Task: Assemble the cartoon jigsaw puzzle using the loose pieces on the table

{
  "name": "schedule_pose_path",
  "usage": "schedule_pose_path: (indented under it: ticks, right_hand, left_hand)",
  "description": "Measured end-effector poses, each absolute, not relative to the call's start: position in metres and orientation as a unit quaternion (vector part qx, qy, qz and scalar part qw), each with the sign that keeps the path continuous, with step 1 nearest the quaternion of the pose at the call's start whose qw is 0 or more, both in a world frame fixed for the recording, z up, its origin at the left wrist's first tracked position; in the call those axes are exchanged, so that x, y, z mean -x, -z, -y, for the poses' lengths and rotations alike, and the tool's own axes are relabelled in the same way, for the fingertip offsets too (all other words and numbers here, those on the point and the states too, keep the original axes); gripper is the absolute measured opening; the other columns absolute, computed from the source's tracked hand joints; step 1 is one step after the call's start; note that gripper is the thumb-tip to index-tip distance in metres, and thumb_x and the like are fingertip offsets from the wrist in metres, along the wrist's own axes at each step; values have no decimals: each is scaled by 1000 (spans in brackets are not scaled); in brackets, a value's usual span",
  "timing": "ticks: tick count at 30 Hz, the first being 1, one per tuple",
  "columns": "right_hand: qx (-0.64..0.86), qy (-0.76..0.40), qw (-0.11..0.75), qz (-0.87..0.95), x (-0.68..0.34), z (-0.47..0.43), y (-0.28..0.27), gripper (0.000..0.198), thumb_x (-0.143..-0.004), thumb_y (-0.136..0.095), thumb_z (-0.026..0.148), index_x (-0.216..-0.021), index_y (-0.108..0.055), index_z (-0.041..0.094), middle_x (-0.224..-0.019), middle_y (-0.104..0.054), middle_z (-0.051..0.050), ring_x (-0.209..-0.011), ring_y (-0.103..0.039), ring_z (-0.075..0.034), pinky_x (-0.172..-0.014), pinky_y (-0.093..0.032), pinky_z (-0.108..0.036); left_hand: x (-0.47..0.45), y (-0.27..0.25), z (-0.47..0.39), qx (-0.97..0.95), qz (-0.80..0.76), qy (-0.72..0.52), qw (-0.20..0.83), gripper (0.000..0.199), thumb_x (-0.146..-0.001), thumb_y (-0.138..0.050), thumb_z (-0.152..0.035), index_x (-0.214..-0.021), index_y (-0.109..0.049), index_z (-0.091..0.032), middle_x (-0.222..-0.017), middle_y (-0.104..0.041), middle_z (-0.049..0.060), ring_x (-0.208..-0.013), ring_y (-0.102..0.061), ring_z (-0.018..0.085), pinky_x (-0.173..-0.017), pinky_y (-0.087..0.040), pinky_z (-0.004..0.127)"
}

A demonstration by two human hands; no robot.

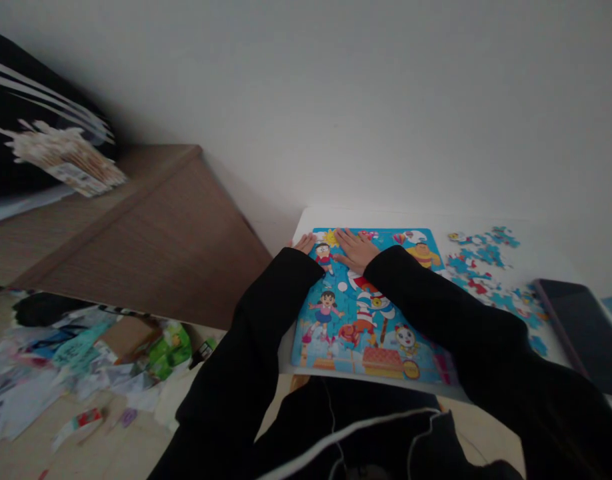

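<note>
Blue cartoon jigsaw board (366,320) laid flat on white table (531,257), near edge. Left hand (305,243) and right hand (355,249) pressed palm-down, fingers spread, nothing gripped; likely flattening seated pieces. Loose pieces (486,267) scattered just right, beside dark tablet (581,333).

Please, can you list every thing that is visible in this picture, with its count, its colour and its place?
puzzle board: one, mostly blue with cartoon figures, on the white table
loose puzzle pieces: many, mostly blue, right of the board
white table: one, against the wall
tablet: one, dark, right edge of the table
wooden surface: one, brown, left
bundle of sticks: one, pale, upper left
scattered paper and wrappers: many, mixed colours, on the floor left
left hand: flat at the board's top left corner
right hand: flat on the board's upper part
</note>
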State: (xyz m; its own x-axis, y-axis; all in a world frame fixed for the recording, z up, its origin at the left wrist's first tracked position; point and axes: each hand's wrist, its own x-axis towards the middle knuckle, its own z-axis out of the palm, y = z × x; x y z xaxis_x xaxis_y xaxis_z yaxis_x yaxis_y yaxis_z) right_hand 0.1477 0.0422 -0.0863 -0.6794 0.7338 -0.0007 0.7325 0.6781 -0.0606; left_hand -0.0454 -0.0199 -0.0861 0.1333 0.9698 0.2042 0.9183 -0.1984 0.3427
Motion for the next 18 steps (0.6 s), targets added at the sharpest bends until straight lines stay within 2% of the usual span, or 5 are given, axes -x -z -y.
schedule_pose_path:
  ticks: [4,9,14,16,18]
  right_hand:
    - [394,-16,35,918,-149,-44,89,67,-95,-22,49,-147,-24,6,-152,-25,-13,-140,-23,-28,-113,-24,-47]
    - [384,-6,50,922,-149,-43,92,66,-96,-18,48,-147,-24,7,-152,-25,-12,-141,-22,-27,-113,-23,-50]
    - [391,-39,31,919,-149,-42,82,66,-95,-19,48,-148,-21,9,-153,-22,-11,-142,-19,-27,-113,-21,-53]
    - [396,-51,28,917,-154,-41,71,65,-96,-22,47,-148,-20,9,-153,-22,-12,-141,-20,-27,-112,-23,-54]
    - [388,-48,33,920,-165,-40,56,64,-95,-29,46,-148,-22,11,-151,-27,-13,-138,-29,-28,-110,-27,-52]
  left_hand:
    - [46,85,18,-744,-635,-192,80,72,-81,-60,-46,-139,-38,-9,-145,-38,15,-136,-35,26,-117,-16,47]
    - [44,81,12,-726,-650,-197,103,57,-84,-59,-34,-135,-44,-14,-144,-41,11,-135,-37,23,-119,-7,46]
    - [45,72,4,-696,-676,-208,125,41,-87,-58,-41,-122,-59,-20,-133,-55,8,-130,-44,24,-116,3,56]
    - [47,68,1,-688,-684,-205,131,38,-87,-58,-42,-120,-61,-23,-130,-57,7,-130,-44,25,-116,2,58]
    - [48,65,0,-685,-688,-199,137,37,-87,-58,-42,-119,-61,-25,-131,-57,5,-131,-43,24,-117,-2,57]
